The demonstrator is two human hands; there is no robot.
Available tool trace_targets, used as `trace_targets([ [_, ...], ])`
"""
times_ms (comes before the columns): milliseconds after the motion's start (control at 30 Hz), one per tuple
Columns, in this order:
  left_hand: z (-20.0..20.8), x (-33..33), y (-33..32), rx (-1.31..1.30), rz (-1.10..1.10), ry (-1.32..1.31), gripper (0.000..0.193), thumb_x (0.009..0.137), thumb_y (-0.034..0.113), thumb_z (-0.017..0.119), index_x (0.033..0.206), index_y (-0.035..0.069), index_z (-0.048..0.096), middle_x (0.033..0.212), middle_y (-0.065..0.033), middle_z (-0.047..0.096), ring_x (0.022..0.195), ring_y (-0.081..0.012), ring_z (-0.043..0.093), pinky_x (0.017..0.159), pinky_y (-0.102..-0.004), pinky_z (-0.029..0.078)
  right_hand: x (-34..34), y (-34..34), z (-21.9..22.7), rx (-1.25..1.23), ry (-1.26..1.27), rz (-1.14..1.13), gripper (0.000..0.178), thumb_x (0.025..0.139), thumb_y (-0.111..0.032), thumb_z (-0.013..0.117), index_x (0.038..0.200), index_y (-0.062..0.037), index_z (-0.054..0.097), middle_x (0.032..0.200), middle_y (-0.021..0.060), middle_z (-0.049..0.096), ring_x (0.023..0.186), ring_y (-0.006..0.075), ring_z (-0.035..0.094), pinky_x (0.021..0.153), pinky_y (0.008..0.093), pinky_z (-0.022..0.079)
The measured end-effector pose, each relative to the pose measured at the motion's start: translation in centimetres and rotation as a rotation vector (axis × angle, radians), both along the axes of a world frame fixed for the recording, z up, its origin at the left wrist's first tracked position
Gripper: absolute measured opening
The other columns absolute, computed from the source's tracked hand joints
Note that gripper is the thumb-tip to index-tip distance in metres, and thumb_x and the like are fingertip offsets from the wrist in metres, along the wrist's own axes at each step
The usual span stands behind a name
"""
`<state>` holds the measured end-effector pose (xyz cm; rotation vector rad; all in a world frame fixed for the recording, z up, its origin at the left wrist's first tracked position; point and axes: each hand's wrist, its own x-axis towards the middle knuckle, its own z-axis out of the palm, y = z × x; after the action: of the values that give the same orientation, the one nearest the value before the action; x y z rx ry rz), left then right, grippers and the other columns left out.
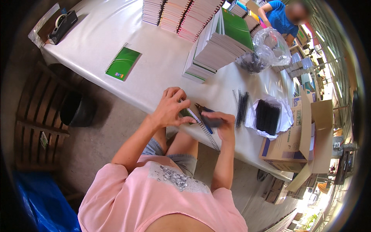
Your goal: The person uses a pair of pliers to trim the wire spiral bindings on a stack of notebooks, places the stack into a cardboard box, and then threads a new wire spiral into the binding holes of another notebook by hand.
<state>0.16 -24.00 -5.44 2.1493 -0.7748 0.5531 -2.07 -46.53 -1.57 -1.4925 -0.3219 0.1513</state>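
My left hand [172,107] is closed on a small notebook with a green cover [187,113] at the table's near edge. A thin wire coil [209,136] runs along the notebook's edge, its free length sticking out toward me. My right hand [224,123] is beside the coil, its fingers smeared by motion, so whether they grip anything is unclear. Pliers with blue handles [206,120] are close to the right fingers and partly hidden by them. Farther left on the table lies a green spiral-bound notebook [123,64].
Stacks of unbound green-covered books [220,42] and coil-bound books [181,17] stand at the back. To the right are loose black coils [242,104], a bundle of coils [268,118] on white wrapping and an open carton [288,145]. A tape dispenser [63,26] sits far left. A co-worker [284,19] is across the table.
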Motion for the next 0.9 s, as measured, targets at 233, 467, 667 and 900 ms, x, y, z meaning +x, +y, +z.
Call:
trace_targets([
  [233,0.3,0.0,0.1,0.019,-0.014,0.002,0.051,0.057,0.051,0.078,0.077,0.009,0.057,0.093,-0.0096,0.048,0.101,-0.0346,0.044,0.087,-0.0463,0.036,0.4,0.3,1.7,-0.431,-0.126,-0.005,0.03,0.067,0.011,0.057,0.09,-0.0007,0.071,0.091,0.0131,0.07,0.082,0.0186,0.067,0.076,0.0266,0.052],
  [467,0.2,0.2,0.3,-0.006,-0.031,0.038,0.049,0.058,0.049,0.078,0.079,0.01,0.057,0.1,-0.0102,0.046,0.105,-0.0345,0.041,0.09,-0.0466,0.034,0.9,0.3,1.9,-0.328,-0.129,-0.053,0.031,0.067,0.012,0.059,0.094,0.0001,0.07,0.094,0.013,0.07,0.087,0.018,0.066,0.081,0.0268,0.05],
  [667,-1.9,1.8,0.3,-0.323,0.047,0.067,0.063,0.043,0.044,0.089,0.082,0.009,0.053,0.109,-0.0141,0.035,0.102,-0.0322,0.04,0.082,-0.0421,0.041,1.8,0.6,0.3,0.122,-0.055,0.078,0.028,0.068,0.008,0.057,0.092,0.002,0.07,0.093,0.0129,0.07,0.086,0.0172,0.066,0.08,0.0274,0.051],
  [900,-3.5,2.8,0.1,-0.538,-0.092,0.227,0.086,0.039,0.038,0.093,0.098,0.007,0.039,0.097,-0.0095,0.031,0.088,-0.0248,0.037,0.078,-0.0349,0.039,2.5,2.3,0.4,-0.376,-0.078,-0.025,0.036,0.065,0.011,0.053,0.095,0.0007,0.069,0.087,0.0111,0.071,0.077,0.0126,0.064,0.074,0.0246,0.049],
])
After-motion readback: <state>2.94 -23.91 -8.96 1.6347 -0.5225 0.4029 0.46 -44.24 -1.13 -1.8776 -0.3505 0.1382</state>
